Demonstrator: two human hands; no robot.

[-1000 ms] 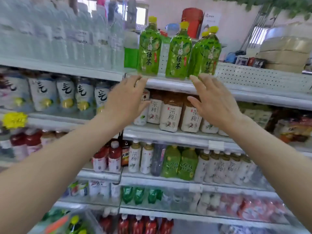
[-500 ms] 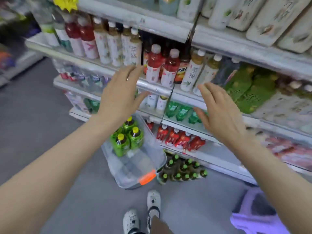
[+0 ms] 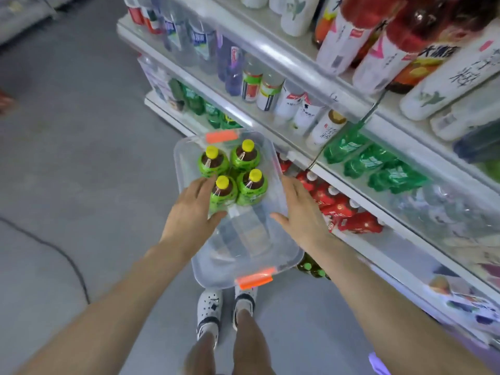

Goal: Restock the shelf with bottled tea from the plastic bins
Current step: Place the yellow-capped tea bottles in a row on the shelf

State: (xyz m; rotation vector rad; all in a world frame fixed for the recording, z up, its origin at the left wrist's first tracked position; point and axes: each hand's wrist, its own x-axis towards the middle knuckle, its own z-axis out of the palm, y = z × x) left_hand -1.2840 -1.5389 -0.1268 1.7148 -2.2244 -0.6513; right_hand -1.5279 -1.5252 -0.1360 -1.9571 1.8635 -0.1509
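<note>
Green tea bottles (image 3: 234, 175) are now being reached for in the bin (image 3: 281, 255) on the floor; both hands, left (image 3: 193, 209) and right (image 3: 301, 209), lowered from the shelf (image 3: 349, 119), are spread open, empty.

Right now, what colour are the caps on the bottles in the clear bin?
Yellow caps on all four tea bottles in the bin, clearest in the head view.

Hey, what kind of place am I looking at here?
Most likely a small shop's drinks aisle: tiered shelves packed with bottled drinks, and a clear plastic bin holding four green tea bottles on the floor.
</note>
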